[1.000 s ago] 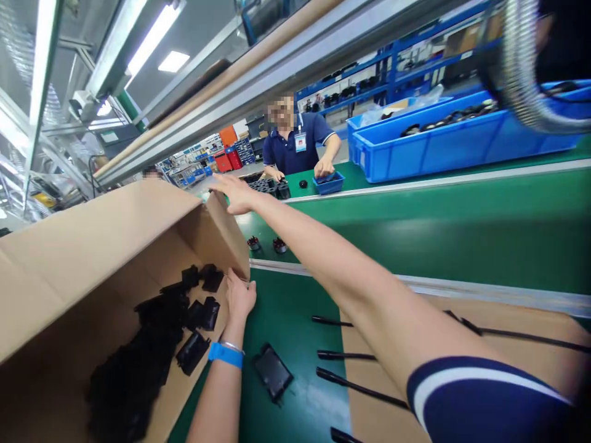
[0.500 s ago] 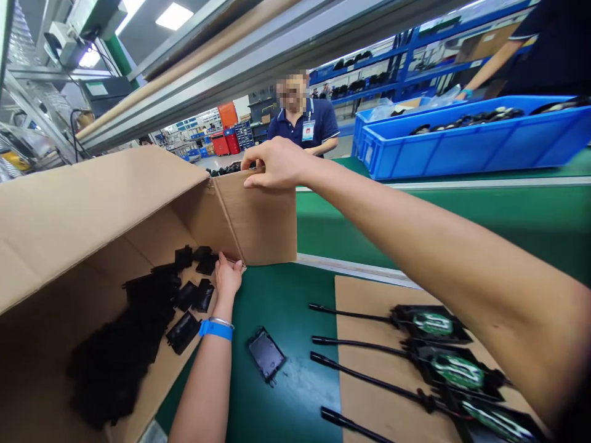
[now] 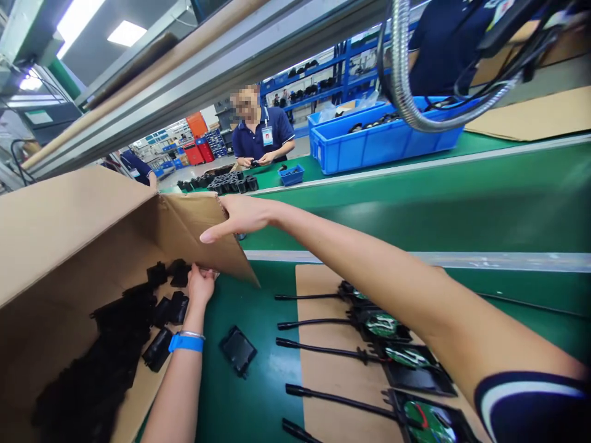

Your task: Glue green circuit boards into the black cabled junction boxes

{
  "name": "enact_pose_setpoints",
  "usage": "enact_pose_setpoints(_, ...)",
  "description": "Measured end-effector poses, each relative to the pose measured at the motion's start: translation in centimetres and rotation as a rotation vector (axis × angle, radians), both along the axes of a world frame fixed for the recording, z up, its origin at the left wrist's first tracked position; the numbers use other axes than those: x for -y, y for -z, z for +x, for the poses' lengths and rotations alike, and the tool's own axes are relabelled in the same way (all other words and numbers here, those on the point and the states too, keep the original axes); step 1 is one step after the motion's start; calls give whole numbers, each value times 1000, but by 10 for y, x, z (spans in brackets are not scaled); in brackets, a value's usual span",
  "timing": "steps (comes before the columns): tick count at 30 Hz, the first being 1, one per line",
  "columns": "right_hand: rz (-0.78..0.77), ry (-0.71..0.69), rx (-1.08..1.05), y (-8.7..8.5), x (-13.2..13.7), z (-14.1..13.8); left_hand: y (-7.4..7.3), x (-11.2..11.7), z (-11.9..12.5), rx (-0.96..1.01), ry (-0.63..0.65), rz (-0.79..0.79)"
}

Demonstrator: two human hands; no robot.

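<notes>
A large cardboard box [image 3: 69, 234] lies on its side at the left, its mouth facing me, with several black plastic covers [image 3: 133, 320] spilled inside. My left hand [image 3: 199, 284], with a blue wristband, grips the lower corner of the box's side flap [image 3: 203, 231]. My right hand [image 3: 240, 216] reaches across and holds the same flap's upper edge, thumb in front and fingers behind it. One black cover [image 3: 237, 351] lies loose on the green mat just right of my left forearm.
Several black junction boxes with cables [image 3: 378, 344] lie on a brown cardboard sheet [image 3: 323, 369] at my right. Beyond is a green conveyor belt [image 3: 438, 209], blue bins [image 3: 383, 141], and a person in a dark shirt [image 3: 261, 138] working across the line. A metal hose [image 3: 406, 80] hangs top right.
My right hand reached the flap, swung it outward, and has now brought it lower and to the left. My view shifted left; my left hand stayed on the flap's lower corner.
</notes>
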State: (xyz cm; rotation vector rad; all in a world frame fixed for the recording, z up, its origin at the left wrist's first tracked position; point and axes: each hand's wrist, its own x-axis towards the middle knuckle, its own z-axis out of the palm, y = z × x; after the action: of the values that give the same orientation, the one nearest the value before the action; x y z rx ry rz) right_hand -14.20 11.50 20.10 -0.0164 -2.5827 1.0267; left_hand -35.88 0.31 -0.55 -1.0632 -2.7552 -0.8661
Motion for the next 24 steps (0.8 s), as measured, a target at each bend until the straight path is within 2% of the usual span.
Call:
enact_pose_setpoints(8,-206,-62,-19,32,-26,-1,-9,19,6,63,8,89)
enact_pose_setpoints(13,-157,83,83,50,-27,4,-15,36,14,81,33,175)
enact_pose_setpoints(16,-118,187,141,54,-27,13,-19,48,26,81,88,246)
enact_pose_setpoints(19,-77,309,209,54,-22,50,-26,60,56,87,192,332)
enact_pose_setpoints(22,60,383,246,56,2,123,-36,74,109,139,384,379)
enact_pose_setpoints(24,165,370,255,64,34,180,-43,84,152,162,616,305)
